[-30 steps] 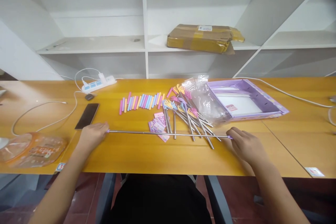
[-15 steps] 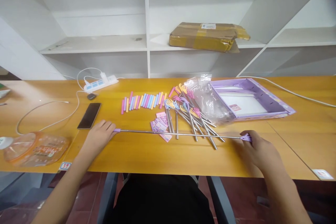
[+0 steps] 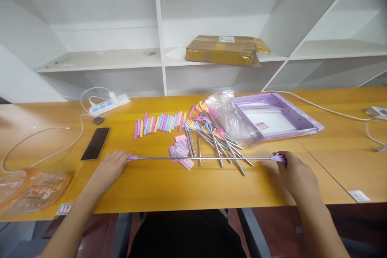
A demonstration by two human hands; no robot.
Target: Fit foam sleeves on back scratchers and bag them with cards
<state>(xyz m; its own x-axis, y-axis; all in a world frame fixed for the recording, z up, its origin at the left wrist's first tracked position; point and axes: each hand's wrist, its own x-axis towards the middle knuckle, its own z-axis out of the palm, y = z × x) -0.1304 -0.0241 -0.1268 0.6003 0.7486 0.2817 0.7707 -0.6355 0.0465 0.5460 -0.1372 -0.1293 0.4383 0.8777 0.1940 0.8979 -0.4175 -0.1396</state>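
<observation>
So both hands are busy with one telescoping back scratcher (image 3: 208,158), pulled out long and running pretty much level across the near half of the wooden surface (image 3: 169,191). Left hand (image 3: 110,168) is gripping the lilac handle end, right hand (image 3: 296,174) has its fingers around the lilac claw end. The metal shaft passes over some pink and purple cards (image 3: 180,152) and the lower ends of a messy pile of back scratchers (image 3: 220,132), with yellow, blue, pink and purple claws. Can't tell if it's actually touching any of them.

Just left of the pile there's a neat row of short pastel sticks (image 3: 164,123). On the other side, a clear plastic bag (image 3: 234,123) sits up against a shallow purple box (image 3: 298,117) with a few thin lilac pieces and another card inside. Oh, and a dark phone (image 3: 96,144) lies near the left hand.
</observation>
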